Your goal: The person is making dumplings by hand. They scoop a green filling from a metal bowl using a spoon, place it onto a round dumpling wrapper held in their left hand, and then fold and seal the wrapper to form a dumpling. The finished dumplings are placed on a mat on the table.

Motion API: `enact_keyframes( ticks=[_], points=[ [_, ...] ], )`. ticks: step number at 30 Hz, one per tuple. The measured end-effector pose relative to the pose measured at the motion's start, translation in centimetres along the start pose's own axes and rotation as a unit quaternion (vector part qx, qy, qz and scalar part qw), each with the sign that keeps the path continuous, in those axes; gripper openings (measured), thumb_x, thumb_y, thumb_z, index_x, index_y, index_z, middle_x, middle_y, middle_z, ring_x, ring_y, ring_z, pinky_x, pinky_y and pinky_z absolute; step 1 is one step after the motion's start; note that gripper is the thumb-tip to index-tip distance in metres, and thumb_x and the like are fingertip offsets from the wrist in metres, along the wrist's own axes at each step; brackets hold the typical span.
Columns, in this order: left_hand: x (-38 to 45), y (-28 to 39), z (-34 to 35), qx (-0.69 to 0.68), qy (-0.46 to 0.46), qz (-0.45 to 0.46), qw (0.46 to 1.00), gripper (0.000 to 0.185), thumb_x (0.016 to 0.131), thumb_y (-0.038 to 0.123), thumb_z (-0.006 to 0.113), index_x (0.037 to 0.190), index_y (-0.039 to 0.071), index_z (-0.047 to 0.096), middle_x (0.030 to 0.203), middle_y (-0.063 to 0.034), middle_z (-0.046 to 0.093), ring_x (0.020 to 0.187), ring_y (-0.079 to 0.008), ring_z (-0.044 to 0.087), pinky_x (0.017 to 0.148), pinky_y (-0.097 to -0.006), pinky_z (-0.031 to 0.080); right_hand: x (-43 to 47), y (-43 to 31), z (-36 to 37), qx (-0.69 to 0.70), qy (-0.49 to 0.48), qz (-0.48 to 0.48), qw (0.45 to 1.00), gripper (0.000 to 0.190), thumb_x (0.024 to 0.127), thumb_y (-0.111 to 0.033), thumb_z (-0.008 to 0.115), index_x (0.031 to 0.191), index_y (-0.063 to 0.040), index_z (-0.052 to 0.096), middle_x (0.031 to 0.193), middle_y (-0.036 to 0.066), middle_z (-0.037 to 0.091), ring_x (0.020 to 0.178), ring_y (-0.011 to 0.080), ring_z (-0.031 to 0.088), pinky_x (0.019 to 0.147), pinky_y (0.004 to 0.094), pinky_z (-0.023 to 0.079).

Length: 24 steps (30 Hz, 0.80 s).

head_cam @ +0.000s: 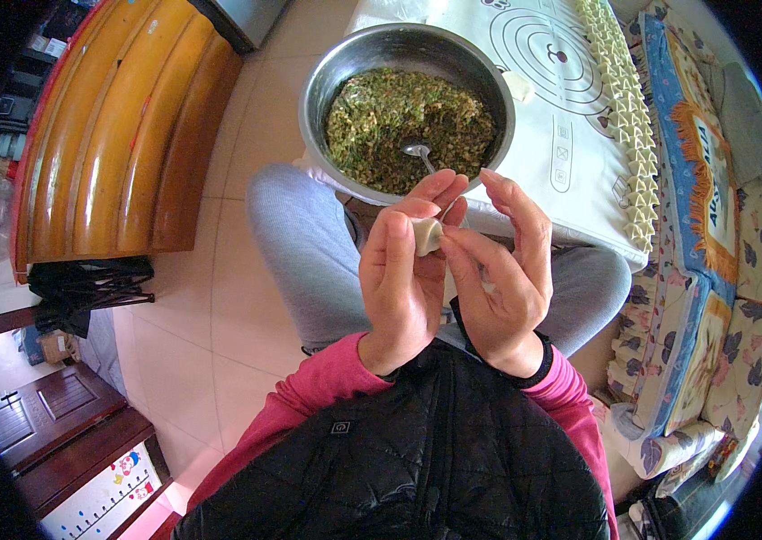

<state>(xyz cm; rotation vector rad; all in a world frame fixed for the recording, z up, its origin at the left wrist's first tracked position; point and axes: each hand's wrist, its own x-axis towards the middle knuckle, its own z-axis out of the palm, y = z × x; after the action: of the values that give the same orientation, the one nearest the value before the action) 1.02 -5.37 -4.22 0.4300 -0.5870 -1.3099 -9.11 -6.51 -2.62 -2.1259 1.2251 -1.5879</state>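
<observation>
Between my two hands is a small piece of folded pale dough [427, 236], shaped like a dumpling. My left hand [402, 283] grips it between thumb and fingers, and the thumb and forefinger of my right hand [506, 283] pinch its right edge. Just beyond my fingertips stands a large steel bowl [307, 121] of chopped green and brown filling [381, 121], with a metal spoon [416, 148] resting in it. A flat dough wrapper [519, 87] lies right of the bowl. Rows of folded dumplings [630, 128] line the table's right side.
The bowl stands at the near left of a table with a white printed cover [529, 148]. To the right is a floral sofa [745, 344] with a blue-edged cloth. A wooden cabinet [111, 135] stands on the left, over the tiled floor [246, 297]. My knees flank the table's near corner.
</observation>
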Motion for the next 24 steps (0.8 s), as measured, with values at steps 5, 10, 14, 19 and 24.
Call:
enact_keyframes(
  ticks=[5, 10, 14, 19, 24],
  points=[
    [-0.1, -0.1, 0.0, -0.008, 0.002, -0.014, 1.000, 0.032, 0.105, 0.024, 0.035, 0.116, 0.000, 0.053, 0.136, -0.0205, 0.047, 0.129, -0.0308, 0.047, 0.107, -0.0411, 0.041, 0.2, 0.2, 0.3, -0.002, 0.019, -0.016, 1.000, 0.023, 0.066, 0.000, 0.075, 0.089, 0.001, 0.070, 0.124, 0.021, 0.058, 0.108, 0.0349, 0.059, 0.089, 0.0413, 0.049],
    [-0.1, 0.2, 0.3, -0.052, 0.034, -0.067, 0.996, 0.033, 0.105, 0.025, 0.035, 0.117, 0.000, 0.053, 0.136, -0.0192, 0.048, 0.127, -0.0273, 0.049, 0.101, -0.0369, 0.047, 0.3, 0.1, -0.6, -0.002, 0.002, 0.028, 1.000, 0.037, 0.069, -0.005, 0.078, 0.104, 0.001, 0.070, 0.124, 0.021, 0.058, 0.109, 0.0337, 0.059, 0.090, 0.0404, 0.049],
    [0.0, 0.2, 0.2, -0.094, 0.057, -0.102, 0.989, 0.034, 0.105, 0.027, 0.036, 0.119, 0.000, 0.053, 0.137, -0.0185, 0.049, 0.127, -0.0264, 0.049, 0.100, -0.0354, 0.048, 0.7, 0.2, -1.3, -0.011, -0.005, 0.024, 1.000, 0.041, 0.068, -0.009, 0.079, 0.108, -0.001, 0.070, 0.124, 0.021, 0.058, 0.110, 0.0336, 0.058, 0.092, 0.0407, 0.048],
    [-0.3, -0.3, 0.0, -0.035, 0.059, -0.089, 0.994, 0.036, 0.105, 0.027, 0.037, 0.119, 0.000, 0.054, 0.135, -0.0193, 0.050, 0.127, -0.0272, 0.049, 0.104, -0.0372, 0.044, 0.7, 0.1, -0.8, -0.027, -0.058, 0.017, 0.998, 0.029, 0.068, -0.003, 0.076, 0.097, -0.003, 0.070, 0.121, 0.020, 0.059, 0.106, 0.0337, 0.058, 0.086, 0.0407, 0.049],
    [-0.1, -1.2, 0.2, 0.013, 0.059, -0.088, 0.994, 0.038, 0.105, 0.028, 0.039, 0.119, -0.003, 0.054, 0.134, -0.0202, 0.051, 0.126, -0.0284, 0.049, 0.106, -0.0381, 0.040, 0.9, 0.7, -1.7, 0.025, -0.055, 0.069, 0.996, 0.023, 0.072, 0.001, 0.074, 0.094, -0.002, 0.070, 0.119, 0.016, 0.061, 0.100, 0.0295, 0.059, 0.084, 0.0371, 0.050]
  ],
)
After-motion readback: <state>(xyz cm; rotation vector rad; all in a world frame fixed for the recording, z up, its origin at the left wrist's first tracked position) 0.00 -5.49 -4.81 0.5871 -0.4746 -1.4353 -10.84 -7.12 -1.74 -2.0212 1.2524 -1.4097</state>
